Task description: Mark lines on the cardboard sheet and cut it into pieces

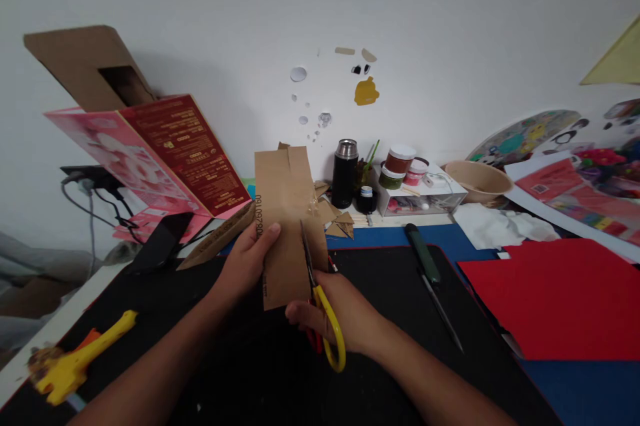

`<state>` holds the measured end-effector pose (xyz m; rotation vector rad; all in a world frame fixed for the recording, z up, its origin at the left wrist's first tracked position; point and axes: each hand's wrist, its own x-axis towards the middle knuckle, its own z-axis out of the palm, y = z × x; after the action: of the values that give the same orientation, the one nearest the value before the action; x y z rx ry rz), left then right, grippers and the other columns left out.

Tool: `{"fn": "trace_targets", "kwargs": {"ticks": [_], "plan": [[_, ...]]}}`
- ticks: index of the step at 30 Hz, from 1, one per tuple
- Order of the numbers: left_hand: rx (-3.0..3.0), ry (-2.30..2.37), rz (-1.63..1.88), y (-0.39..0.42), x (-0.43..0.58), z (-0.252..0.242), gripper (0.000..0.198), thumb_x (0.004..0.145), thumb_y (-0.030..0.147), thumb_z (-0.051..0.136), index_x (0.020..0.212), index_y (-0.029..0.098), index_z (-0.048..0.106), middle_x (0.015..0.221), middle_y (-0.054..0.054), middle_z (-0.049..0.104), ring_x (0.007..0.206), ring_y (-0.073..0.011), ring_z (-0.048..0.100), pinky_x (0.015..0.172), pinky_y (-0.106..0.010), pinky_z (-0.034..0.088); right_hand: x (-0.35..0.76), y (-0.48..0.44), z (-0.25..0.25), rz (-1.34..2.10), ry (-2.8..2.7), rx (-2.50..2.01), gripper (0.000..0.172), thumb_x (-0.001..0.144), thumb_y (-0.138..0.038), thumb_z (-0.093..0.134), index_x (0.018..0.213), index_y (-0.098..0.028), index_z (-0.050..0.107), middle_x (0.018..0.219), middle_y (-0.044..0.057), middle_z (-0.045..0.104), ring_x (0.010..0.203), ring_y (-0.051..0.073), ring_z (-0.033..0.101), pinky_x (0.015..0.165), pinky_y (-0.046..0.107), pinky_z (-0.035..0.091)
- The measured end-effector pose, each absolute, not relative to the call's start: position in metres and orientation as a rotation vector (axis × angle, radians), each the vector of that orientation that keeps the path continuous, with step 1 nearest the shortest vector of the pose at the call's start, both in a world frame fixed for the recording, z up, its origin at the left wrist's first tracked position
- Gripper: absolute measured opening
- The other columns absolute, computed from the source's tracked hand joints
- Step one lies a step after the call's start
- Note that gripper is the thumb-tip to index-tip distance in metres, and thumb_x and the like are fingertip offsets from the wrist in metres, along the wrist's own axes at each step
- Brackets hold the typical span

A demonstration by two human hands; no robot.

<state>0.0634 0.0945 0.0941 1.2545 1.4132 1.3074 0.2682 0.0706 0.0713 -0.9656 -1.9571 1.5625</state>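
A flat piece of brown cardboard [285,206] is held up above the black mat, with printed numbers along its left edge. My left hand [250,256] grips that left edge, thumb on the near face and fingers behind. In my right hand [340,309] is a pair of scissors [330,326] with yellow and red handles. Their blades point up and lie across the lower right part of the cardboard; I cannot tell whether they cut into it. The right fingers are partly hidden behind the cardboard and handles.
On the black mat [390,333] lie a green utility knife [423,256], a slim pointed tool [443,313] and a yellow glue gun-like object [85,359]. Red paper [560,299] is at right. A black thermos [345,176], paint jars [400,159] and cardboard scraps [340,223] stand behind.
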Motion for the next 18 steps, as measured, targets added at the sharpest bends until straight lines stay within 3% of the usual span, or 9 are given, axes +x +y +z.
{"fn": "trace_targets", "kwargs": {"ticks": [8,18], "plan": [[1.371,1.416,1.288,0.0962,0.0618,0.1006,0.058,0.080,0.074,0.072,0.101,0.019,0.073,0.094,-0.008,0.079,0.085,-0.0293,0.073,0.075,-0.038,0.058,0.2699,0.0737,0.0744,1.584,-1.973,-1.011,0.061,0.078,-0.075,0.083,0.097,-0.019,0.067,0.078,0.000,0.069,0.067,0.017,0.064,0.058,0.024,0.043],[1.345,1.433,1.320,0.0960,0.0609,0.0986,0.060,0.080,0.075,0.073,0.102,0.019,0.074,0.094,-0.009,0.080,0.090,-0.0314,0.073,0.078,-0.039,0.059,0.2717,0.0728,0.0751,1.779,-1.833,-0.899,0.055,0.075,-0.066,0.089,0.094,-0.020,0.065,0.078,-0.001,0.068,0.063,0.016,0.063,0.059,0.025,0.049]]}}
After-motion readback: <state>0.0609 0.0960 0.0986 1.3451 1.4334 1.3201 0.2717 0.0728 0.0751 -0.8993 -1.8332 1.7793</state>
